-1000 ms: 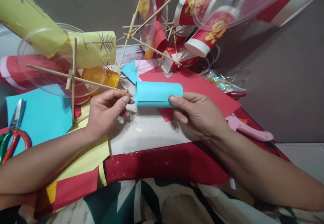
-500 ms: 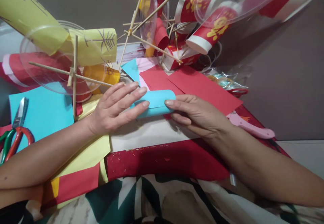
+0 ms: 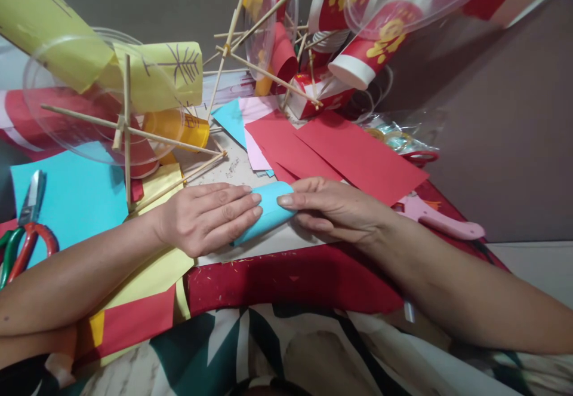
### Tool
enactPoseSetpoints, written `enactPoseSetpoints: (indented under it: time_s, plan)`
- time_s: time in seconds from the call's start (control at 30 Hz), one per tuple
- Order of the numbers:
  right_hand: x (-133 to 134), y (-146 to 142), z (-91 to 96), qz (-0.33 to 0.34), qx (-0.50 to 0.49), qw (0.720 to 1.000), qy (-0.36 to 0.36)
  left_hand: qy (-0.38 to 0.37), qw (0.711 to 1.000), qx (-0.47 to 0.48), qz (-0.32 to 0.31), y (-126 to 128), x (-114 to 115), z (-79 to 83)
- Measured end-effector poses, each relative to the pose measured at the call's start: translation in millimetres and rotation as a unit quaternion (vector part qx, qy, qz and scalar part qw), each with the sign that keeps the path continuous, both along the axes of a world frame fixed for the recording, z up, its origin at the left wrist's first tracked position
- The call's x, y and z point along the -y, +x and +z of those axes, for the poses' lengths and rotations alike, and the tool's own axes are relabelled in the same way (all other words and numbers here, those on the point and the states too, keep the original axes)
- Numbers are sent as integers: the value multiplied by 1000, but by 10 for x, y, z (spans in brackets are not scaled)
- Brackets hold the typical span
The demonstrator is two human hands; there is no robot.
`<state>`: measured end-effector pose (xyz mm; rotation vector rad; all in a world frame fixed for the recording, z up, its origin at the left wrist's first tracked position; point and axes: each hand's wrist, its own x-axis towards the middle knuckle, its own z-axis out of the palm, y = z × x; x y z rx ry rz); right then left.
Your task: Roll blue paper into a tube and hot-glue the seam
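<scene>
Blue paper tube between two hands at the near middle of the desk

The blue paper tube [image 3: 269,208] is rolled from smooth, matte paper, somewhat flattened and slanting, its right end farther off than its left. The left hand [image 3: 210,217] lies palm down over its left end, fingers straight and side by side; its thumb is hidden, so whether it grips cannot be told. The right hand [image 3: 333,206] has thumb and fingers clamped on the right end.

Beneath is a flat white sheet [image 3: 273,243] on the red desk [image 3: 290,285], which is flecked with small scraps. Flat red sheets [image 3: 362,154] lie on the far side. At left, metal scissors [image 3: 31,227] with red and green handles rest on a blue sheet [image 3: 80,205], near a round clear plastic lid [image 3: 67,139] with thin wooden sticks [image 3: 161,139] crossed before it.

A crinkled clear bag [image 3: 403,136] at far right holds greenish and gold items. Red-and-white paper cups [image 3: 380,43] lean farther off, their insides mostly hidden, printed with gold figures. A yellow tube [image 3: 179,76] at far left carries branching purple strokes; no words can be read.
</scene>
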<state>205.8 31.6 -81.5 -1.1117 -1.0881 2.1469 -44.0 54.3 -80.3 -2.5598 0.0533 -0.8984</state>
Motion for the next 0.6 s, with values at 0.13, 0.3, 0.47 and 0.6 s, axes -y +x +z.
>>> enactPoseSetpoints:
  time_s: [0.13, 0.3, 0.47, 0.6]
  plan:
    - [-8, 23, 51, -21, 7, 1000, 0, -72, 997, -18, 20, -25, 7, 52]
    - [-49, 59, 37, -163, 34, 977, 137, -279, 953, 109, 42, -35, 36, -1]
    - [-14, 67, 37, -244, 110, 909, 318, -508, 816, 248, 118, 60, 152, 24]
    - [40, 42, 39, -150, 95, 912, 369, -620, 724, 270, 134, 161, 218, 105]
